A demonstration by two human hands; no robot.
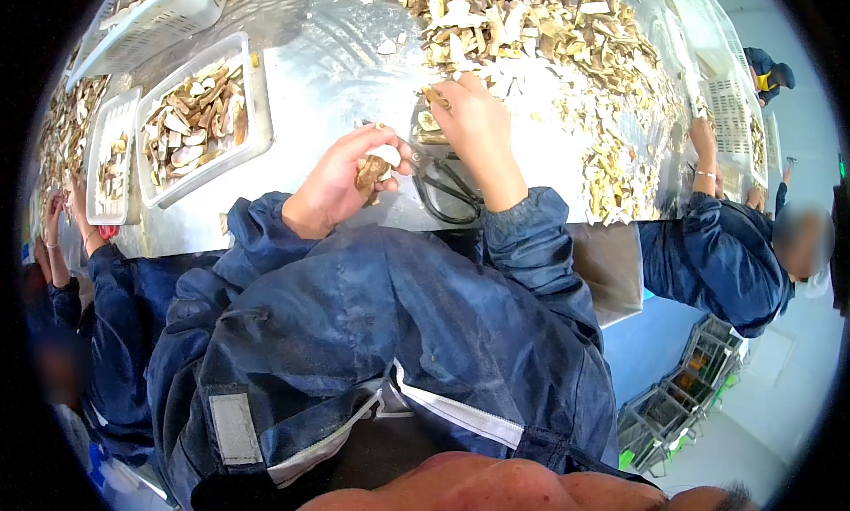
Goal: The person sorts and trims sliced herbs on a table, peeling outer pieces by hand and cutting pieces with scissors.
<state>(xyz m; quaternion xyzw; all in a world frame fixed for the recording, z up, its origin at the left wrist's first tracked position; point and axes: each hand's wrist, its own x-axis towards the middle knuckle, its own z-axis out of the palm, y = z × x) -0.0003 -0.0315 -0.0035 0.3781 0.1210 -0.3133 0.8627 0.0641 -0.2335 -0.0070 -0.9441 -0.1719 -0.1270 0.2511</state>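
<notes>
Head view. Table (310, 95), metal, bright; near edge runs just in front of the wearer's dark blue jacket (354, 307).

Left hand (341, 170): over the near part of the table, fingers curled and closed around a pale-and-brown mushroom piece (375, 171).

Right hand (476, 121): slightly farther from the near edge, thumb and fingers pinching a small brown slice (435, 98).

Scissors (450, 190), one pair, dark handles: between the hands by the near edge, blades toward the left fingers; contact with them cannot be told.

Mushroom heap (531, 33), loose slices: from the far edge down the right side, to the near edge.

Clear tray (264, 112), filled with slices: left of the left hand. Narrow white tray (99, 170), some slices: just beside it, farther left. White basket (168, 33), perforated: far left corner. Second basket (728, 112): right side.

Persons, blue sleeves: one at left (119, 334), another at right (722, 254).
</notes>
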